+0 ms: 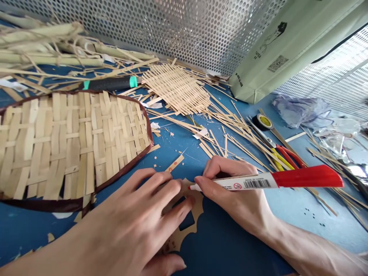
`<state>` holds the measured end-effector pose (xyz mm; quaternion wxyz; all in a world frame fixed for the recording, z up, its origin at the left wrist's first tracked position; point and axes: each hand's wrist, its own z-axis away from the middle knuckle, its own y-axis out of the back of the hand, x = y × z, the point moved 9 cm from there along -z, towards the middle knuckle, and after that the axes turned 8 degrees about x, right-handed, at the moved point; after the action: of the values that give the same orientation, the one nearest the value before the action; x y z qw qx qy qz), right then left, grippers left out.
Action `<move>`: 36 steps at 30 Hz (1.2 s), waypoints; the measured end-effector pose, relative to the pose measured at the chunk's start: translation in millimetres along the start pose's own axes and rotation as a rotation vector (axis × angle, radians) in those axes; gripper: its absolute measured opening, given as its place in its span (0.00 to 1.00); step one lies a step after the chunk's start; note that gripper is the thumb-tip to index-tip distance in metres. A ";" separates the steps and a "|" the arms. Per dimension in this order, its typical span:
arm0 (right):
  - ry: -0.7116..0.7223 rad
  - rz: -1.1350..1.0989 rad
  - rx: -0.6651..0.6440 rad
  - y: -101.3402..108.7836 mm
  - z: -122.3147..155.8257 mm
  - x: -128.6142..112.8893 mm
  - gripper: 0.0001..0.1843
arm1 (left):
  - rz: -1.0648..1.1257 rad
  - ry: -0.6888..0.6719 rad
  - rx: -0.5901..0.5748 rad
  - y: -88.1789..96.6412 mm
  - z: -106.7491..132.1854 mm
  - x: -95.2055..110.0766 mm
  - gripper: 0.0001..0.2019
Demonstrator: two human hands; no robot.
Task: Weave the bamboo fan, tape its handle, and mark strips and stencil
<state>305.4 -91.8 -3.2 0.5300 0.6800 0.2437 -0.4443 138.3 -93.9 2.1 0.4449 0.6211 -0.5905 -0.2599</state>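
Left hand (pixel 135 218), spread, pins card cutout (pixel 191 230) flat to desk (pixel 230 237); right hand (pixel 224 188) pinches red marker (pixel 287 179), tip at cutout's edge.

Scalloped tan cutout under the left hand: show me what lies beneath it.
The scalloped tan cutout rests on a blue work surface, visible through its square opening. Beneath the rest of the cutout nothing can be seen, and the bare left hand covers part of it.

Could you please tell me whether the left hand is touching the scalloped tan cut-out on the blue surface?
Touching. The head view shows the left hand with its fingers lying across the scalloped tan cut-out, covering part of it.
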 end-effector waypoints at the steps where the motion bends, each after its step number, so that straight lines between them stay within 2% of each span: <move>1: 0.000 0.006 -0.002 -0.1 -0.3 -0.2 0.20 | 0.002 -0.001 -0.001 -0.2 0.5 0.2 0.25; 12: 0.002 0.027 0.018 2.8 -1.6 0.3 0.20 | -0.026 -0.022 -0.006 -2.1 -2.0 -0.6 0.25; 18: 0.007 0.063 0.096 16.6 -0.3 2.8 0.21 | -0.016 -0.027 0.011 -1.1 -1.7 -0.4 0.25; 29: 0.015 0.028 0.027 9.6 -2.8 1.5 0.19 | -0.029 -0.017 0.033 0.6 -4.9 -1.2 0.24; 36: -0.011 0.041 0.046 10.3 -3.2 7.4 0.19 | -0.001 -0.026 0.040 1.0 -2.4 -0.9 0.26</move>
<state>318.3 -93.2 -4.2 0.5245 0.6945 0.2166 -0.4424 139.6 -92.4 4.0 0.4246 0.6269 -0.6009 -0.2563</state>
